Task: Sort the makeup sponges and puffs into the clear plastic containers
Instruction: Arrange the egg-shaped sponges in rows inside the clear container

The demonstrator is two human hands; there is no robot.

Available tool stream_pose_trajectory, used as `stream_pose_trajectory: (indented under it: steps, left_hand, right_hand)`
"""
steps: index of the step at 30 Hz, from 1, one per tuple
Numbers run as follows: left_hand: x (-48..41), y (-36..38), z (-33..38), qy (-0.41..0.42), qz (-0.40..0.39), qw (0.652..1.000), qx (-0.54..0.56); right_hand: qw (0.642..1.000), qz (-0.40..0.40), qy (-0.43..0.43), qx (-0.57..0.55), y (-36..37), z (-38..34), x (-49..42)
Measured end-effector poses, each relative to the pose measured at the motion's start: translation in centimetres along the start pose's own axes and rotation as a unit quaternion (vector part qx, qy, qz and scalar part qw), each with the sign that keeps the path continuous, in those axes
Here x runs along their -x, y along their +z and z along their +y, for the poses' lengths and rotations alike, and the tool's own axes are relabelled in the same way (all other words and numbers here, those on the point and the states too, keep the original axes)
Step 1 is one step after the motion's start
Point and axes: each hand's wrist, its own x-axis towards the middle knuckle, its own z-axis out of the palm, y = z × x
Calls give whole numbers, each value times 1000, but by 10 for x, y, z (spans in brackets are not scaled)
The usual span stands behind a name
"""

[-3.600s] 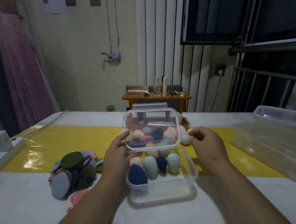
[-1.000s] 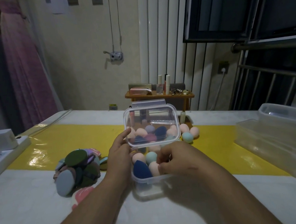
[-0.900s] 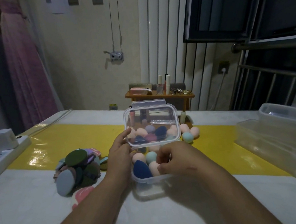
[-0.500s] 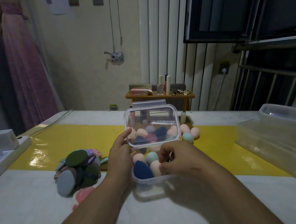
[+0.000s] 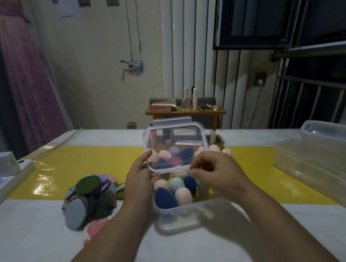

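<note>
Pinching the lid (image 5: pixel 175 143) upright, the left hand (image 5: pixel 138 181) could drop it onto the right hand (image 5: pixel 221 174), fingers (image 5: pixel 203 159) curled among sponges (image 5: pixel 183 196), grip unclear.

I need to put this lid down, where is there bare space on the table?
Free: the yellow strip between the power strip and the puff pile, and again between the small container and the large clear bin. Crowded: behind the lid, where loose sponges lie.
</note>
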Motion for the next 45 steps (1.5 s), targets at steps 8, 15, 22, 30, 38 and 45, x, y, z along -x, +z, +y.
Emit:
stream_pose_trajectory:
  steps: [8, 15, 22, 30, 38, 45]
  left_hand:
    - [0, -3, 2, -6, 7, 1000, 7]
    - [-1, -3, 2, -8, 11, 1000, 2]
    - [0, -2, 2, -8, 12, 1000, 4]
    - [-1, -3, 1, -11, 14, 1000, 8]
    - [3, -2, 4, -12, 10, 1000, 9]
    - [-1, -3, 2, -11, 9, 1000, -1]
  right_hand:
    - [986, 135, 48, -80, -12, 24, -7]
    - [979, 142, 130, 65, -13, 55, -15]
    - [949, -22, 235, 211, -7, 75, -19]
    - [957, -26, 252, 141, -4, 69, -19]
    - [932, -35, 247, 263, -1, 63, -22]
    - [956, 11, 225, 189, -5, 73, -18]
